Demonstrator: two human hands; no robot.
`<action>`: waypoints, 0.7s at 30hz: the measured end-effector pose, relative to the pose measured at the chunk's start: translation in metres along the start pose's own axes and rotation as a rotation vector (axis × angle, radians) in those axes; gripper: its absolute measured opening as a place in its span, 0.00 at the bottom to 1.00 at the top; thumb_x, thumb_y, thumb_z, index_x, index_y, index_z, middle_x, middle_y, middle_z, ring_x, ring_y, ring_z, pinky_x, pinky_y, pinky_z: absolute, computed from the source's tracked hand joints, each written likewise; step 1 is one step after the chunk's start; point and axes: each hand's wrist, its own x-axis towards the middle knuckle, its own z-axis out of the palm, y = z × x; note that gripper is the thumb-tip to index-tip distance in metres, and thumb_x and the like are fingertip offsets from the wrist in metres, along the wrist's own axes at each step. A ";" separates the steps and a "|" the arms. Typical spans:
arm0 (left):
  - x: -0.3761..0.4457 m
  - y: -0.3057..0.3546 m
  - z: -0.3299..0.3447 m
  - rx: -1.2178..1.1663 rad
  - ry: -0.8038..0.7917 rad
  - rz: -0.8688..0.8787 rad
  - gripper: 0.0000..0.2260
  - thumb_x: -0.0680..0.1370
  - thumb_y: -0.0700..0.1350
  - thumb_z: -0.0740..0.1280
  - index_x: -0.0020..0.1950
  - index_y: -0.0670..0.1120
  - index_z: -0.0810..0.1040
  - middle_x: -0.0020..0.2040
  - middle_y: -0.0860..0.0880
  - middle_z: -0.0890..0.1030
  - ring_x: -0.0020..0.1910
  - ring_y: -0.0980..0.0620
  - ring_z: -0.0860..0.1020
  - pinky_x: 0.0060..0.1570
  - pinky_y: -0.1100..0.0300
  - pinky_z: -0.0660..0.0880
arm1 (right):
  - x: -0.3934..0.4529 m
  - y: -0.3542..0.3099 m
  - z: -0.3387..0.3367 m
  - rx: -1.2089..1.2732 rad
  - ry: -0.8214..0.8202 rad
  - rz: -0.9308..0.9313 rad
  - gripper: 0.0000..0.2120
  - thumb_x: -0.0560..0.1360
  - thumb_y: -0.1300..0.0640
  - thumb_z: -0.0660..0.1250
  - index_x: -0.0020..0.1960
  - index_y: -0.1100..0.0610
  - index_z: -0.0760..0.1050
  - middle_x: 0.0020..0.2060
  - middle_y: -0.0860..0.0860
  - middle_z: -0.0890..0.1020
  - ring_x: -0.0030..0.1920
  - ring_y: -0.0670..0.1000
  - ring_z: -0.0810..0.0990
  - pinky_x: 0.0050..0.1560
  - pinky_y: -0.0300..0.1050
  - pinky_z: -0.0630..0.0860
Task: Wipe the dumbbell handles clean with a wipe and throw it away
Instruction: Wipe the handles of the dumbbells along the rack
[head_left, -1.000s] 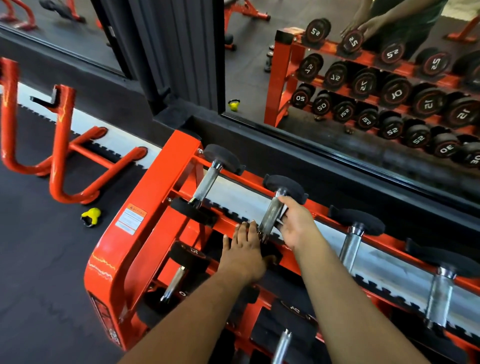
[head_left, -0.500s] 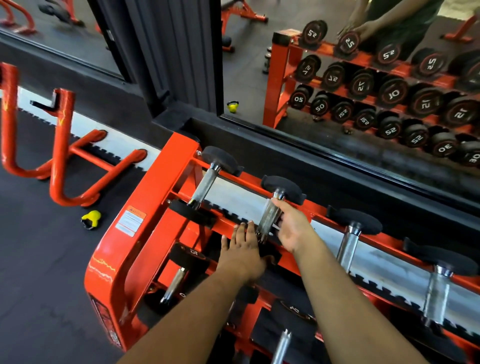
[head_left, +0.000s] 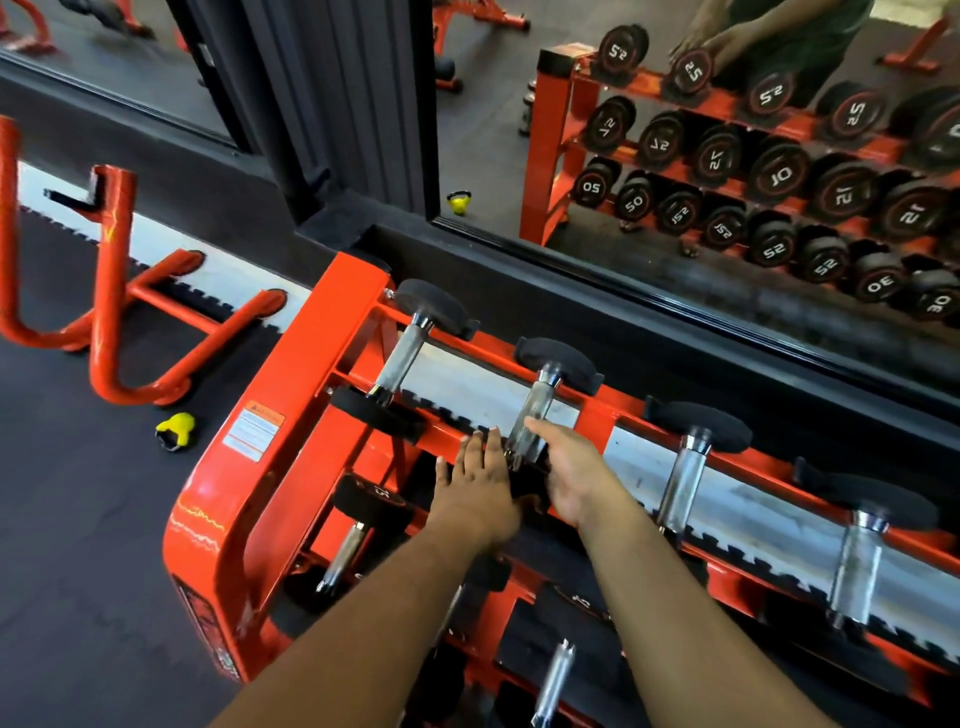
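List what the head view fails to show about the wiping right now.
- Wipe: none visible; the right hand covers the lower handle where it would be.
- Near dumbbell head: hidden under the left hand.
- Bin: none in frame.
- Warning label text: too small.
- Lower rack tier: cut off by the bottom edge.

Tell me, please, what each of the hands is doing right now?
Left hand: open, fingers flat beside the dumbbell handle, holding nothing visible.
Right hand: against the handle's lower end; whether it grips cannot be told.

Both forearms stretched forward, nearly parallel. Left hand (head_left: 480, 483) flat, palm down, fingers extended together. Right hand (head_left: 574, 475) just beside it, loosely cupped, thumb raised, grip unclosed.
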 end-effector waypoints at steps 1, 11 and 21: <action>0.001 0.000 0.001 0.004 0.004 -0.004 0.43 0.82 0.59 0.60 0.81 0.47 0.31 0.83 0.45 0.36 0.81 0.47 0.34 0.79 0.40 0.37 | 0.000 -0.001 0.005 -0.029 -0.004 0.013 0.12 0.77 0.52 0.70 0.58 0.57 0.80 0.48 0.58 0.87 0.50 0.60 0.86 0.55 0.57 0.81; -0.003 0.000 0.002 -0.040 0.018 -0.001 0.44 0.82 0.62 0.60 0.81 0.47 0.31 0.83 0.45 0.35 0.81 0.47 0.34 0.79 0.40 0.38 | -0.003 0.006 -0.008 -0.212 0.146 -0.187 0.05 0.79 0.58 0.68 0.50 0.57 0.82 0.42 0.54 0.87 0.44 0.56 0.84 0.41 0.46 0.78; -0.004 0.000 0.000 -0.054 0.017 -0.001 0.44 0.82 0.62 0.60 0.81 0.48 0.31 0.83 0.45 0.36 0.81 0.47 0.34 0.79 0.41 0.36 | -0.020 0.014 -0.001 -0.268 0.153 -0.255 0.08 0.80 0.59 0.65 0.54 0.56 0.83 0.45 0.53 0.87 0.48 0.56 0.86 0.49 0.50 0.82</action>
